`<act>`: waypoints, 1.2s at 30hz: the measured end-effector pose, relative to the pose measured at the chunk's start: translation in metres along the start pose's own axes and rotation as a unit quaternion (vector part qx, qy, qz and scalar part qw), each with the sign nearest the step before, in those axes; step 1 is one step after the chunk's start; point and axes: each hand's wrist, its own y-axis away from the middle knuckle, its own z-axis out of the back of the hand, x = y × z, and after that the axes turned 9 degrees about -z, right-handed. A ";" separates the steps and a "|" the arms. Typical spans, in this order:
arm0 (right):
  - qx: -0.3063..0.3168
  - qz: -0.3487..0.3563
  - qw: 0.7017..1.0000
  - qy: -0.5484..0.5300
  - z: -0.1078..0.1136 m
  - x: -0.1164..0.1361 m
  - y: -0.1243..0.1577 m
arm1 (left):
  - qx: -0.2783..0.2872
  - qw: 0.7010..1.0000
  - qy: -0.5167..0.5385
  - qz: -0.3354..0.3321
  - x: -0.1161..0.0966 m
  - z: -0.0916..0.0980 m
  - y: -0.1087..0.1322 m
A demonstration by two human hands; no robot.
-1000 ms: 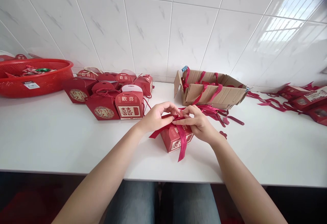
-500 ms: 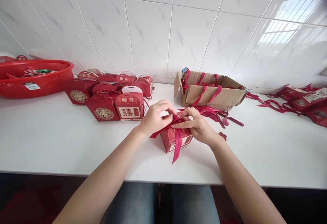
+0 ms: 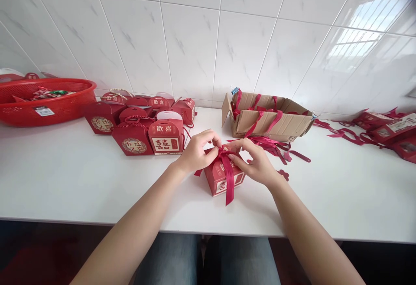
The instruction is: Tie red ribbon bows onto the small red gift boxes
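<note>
In front of me on the white table stands a small red gift box (image 3: 212,180) with printed white panels. A dark red ribbon (image 3: 229,181) lies over its top, one tail hanging down the front and another sticking out at the left. My left hand (image 3: 202,149) pinches the ribbon between thumb and forefinger at the top of the box. From the right, my right hand (image 3: 251,160) holds the ribbon near the knot with thumb and fingers. The exact hold of the fingertips is partly hidden by the ribbon folds.
Several finished-looking red gift boxes (image 3: 133,141) stand at the left, beside a red plastic basket (image 3: 71,105) with wrapped items. Behind is a cardboard box (image 3: 276,124) draped with ribbons. Loose ribbons and flower-shaped tags (image 3: 284,175) lie at its right. More red boxes (image 3: 390,131) are far right.
My right hand's fingers have shifted from reaching across the ribbon to gripping at the knot's right side. The front tail has swung slightly right. My left hand stays nearly in place.
</note>
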 end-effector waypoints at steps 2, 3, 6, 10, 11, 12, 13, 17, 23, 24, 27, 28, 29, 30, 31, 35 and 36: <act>-0.006 -0.015 1.000 -0.012 -0.001 0.000 0.000 | 0.004 1.000 0.001 0.002 0.000 0.000 0.000; -0.006 -0.019 1.000 -0.015 -0.001 0.000 0.000 | 0.006 1.000 0.002 0.003 0.000 0.000 0.000; -0.001 -0.017 1.000 -0.017 -0.001 0.001 -0.001 | 0.009 1.000 0.007 0.010 0.000 0.001 0.000; 0.005 -0.004 1.000 -0.005 -0.002 0.002 -0.002 | 0.014 0.999 -0.011 0.032 -0.001 0.001 0.000; 0.009 -0.002 1.000 -0.001 -0.002 0.003 -0.002 | 0.013 0.999 -0.022 0.032 -0.001 0.001 0.000; 0.015 0.001 1.000 0.002 -0.002 0.003 -0.002 | 0.010 0.999 -0.033 0.030 -0.001 0.001 0.000; 0.022 0.004 1.000 0.004 -0.002 0.002 -0.001 | 0.007 0.999 -0.042 0.027 -0.001 0.000 0.001; 0.045 0.025 0.999 0.009 0.002 0.000 0.000 | 0.007 0.997 -0.065 0.027 0.001 0.001 0.002; 0.091 0.038 0.995 -0.007 0.011 -0.002 0.000 | 0.030 0.993 -0.115 0.011 0.004 0.003 0.002; 0.096 0.031 0.995 -0.019 0.012 -0.002 0.000 | 0.033 0.992 -0.120 0.009 0.004 0.003 0.002; 0.103 -0.015 0.992 -0.077 0.011 0.000 0.001 | 0.039 0.991 -0.124 0.014 0.006 0.003 0.002; 0.105 -0.034 0.989 -0.099 0.010 0.000 0.001 | 0.039 0.991 -0.124 0.020 0.006 0.003 0.003; 0.105 -0.051 0.986 -0.117 0.009 0.001 0.002 | 0.038 0.991 -0.123 0.027 0.007 0.003 0.003; 0.106 -0.065 0.983 -0.133 0.008 0.000 0.002 | 0.036 0.991 -0.122 0.034 0.007 0.003 0.003; 0.104 -0.073 0.981 -0.145 0.008 0.000 0.003 | 0.032 0.991 -0.120 0.040 0.007 0.004 0.004; 0.093 -0.083 0.977 -0.170 0.009 0.000 0.004 | 0.021 0.992 -0.113 0.057 0.007 0.004 0.004; 0.092 -0.085 0.977 -0.173 0.009 0.000 0.003 | 0.019 0.992 -0.111 0.058 0.007 0.004 0.004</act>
